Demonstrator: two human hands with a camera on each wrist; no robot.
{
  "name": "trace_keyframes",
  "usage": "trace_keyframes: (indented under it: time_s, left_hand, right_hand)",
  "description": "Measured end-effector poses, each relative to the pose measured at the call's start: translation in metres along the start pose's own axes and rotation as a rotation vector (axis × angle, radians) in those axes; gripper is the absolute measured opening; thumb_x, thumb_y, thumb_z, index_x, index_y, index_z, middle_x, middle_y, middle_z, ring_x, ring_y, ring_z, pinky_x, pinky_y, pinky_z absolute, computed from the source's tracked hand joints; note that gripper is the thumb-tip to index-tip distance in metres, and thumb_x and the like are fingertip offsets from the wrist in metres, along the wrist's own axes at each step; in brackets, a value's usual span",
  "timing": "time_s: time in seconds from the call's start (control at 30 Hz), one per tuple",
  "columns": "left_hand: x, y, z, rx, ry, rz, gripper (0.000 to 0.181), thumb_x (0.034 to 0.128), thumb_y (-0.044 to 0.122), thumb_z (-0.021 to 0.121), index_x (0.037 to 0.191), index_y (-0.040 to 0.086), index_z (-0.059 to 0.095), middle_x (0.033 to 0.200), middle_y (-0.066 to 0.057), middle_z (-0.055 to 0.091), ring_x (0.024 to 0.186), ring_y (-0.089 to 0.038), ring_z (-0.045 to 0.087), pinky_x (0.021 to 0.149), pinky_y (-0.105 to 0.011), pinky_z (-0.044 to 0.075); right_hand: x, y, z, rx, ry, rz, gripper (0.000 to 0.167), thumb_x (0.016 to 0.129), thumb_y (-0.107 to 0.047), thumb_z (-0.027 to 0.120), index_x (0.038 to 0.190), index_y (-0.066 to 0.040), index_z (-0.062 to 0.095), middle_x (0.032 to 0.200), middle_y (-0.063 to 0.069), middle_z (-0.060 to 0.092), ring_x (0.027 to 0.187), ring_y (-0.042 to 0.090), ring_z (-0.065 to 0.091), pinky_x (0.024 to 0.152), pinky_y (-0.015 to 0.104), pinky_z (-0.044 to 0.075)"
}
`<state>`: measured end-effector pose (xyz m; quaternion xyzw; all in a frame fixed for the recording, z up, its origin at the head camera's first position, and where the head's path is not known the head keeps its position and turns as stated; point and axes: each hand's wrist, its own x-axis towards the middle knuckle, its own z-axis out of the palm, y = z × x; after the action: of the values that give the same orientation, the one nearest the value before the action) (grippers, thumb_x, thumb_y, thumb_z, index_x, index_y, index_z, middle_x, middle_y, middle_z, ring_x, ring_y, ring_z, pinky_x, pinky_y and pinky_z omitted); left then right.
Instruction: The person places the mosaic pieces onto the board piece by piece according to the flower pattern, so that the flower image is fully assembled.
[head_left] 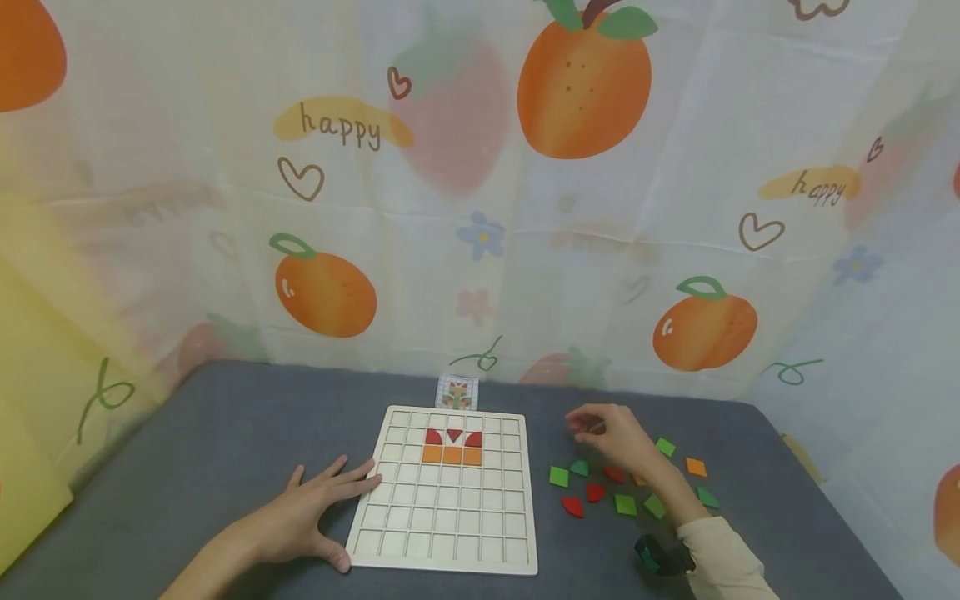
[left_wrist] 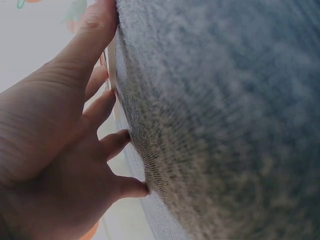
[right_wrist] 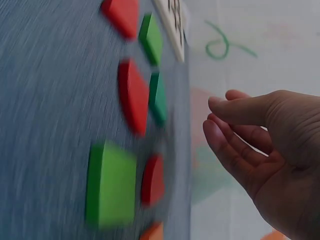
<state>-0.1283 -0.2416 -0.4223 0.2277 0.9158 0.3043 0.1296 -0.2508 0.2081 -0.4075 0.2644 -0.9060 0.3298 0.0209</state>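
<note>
My left hand lies spread at 9 o'clock of the pale gridded board, thumb at its 8 o'clock corner and two fingertips at its rim, while my right hand, thumb and fingers bent close together with no piece visible between them, hovers at 2 o'clock over the dark tabletop. Six pieces sit in the board's 12 o'clock half: two red quarter-rounds flanking a red triangle, and, on their 6 o'clock side, three orange squares in a row. Just past the 12 o'clock edge lies a small picture card, its coloured figure too small to read cell by cell. I judge the work to be at an early stage: two short rows are laid, most cells are bare, and no green is set. Left over, loose at 3 o'clock of the board, are green squares, darker green pieces, red pieces and orange pieces, one of them partly hidden by my right arm
</note>
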Motion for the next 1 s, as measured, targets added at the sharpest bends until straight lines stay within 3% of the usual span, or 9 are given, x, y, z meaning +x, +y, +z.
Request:
trace_keyframes:
  time_s: [0.63,1.0]
  left_hand:
    - [0.000,0.000,0.001,0.009,0.009,0.005,0.105,0.0547,0.048,0.084,0.147,0.016,0.047,0.157,-0.014,0.033,0.142,-0.053,0.015,0.094,-0.081,-0.004]
    - [0.001,0.000,0.001,0.014,-0.005,-0.011,0.106,0.0544,0.048,0.085,0.147,0.016,0.046,0.157,-0.012,0.032,0.143,-0.052,0.014,0.094,-0.081,-0.004]
  right_hand:
    - [-0.046,0.044,-0.048,-0.131,0.055,0.074,0.029,0.085,0.002,0.071,0.114,-0.005,0.071,0.099,0.007,0.072,0.089,0.022,0.068,0.073,0.032,0.057]
    - [-0.078,0.063,-0.077,-0.176,0.051,0.166,0.030,0.083,0.004,0.071,0.113,0.001,0.069,0.098,0.011,0.071,0.088,0.029,0.067,0.067,0.029,0.056]
